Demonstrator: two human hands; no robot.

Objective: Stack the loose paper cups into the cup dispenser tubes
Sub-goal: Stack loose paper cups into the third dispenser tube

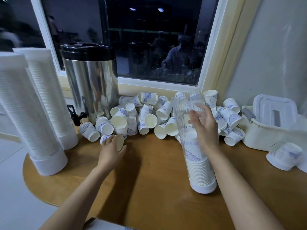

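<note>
Head camera, looking down on a wooden table [149, 188] beneath a dark window. The left hand [111, 149] grasps one paper cup [120, 141] lying on its side at the near edge of a pile of loose paper cups [146, 117], likely picking it out for stacking. The right hand [205, 128] wraps around a clear dispenser tube [184, 110], which is tilted with its open mouth toward the pile, probably to steady it for loading. Nested cups [201, 170] fill only its lower part. At left stand two full dispenser tubes [23, 113] and a steel drinks urn [93, 83]. At right sits a white lidded container [265, 135]. The way from cup to tube mouth looks open.
</note>
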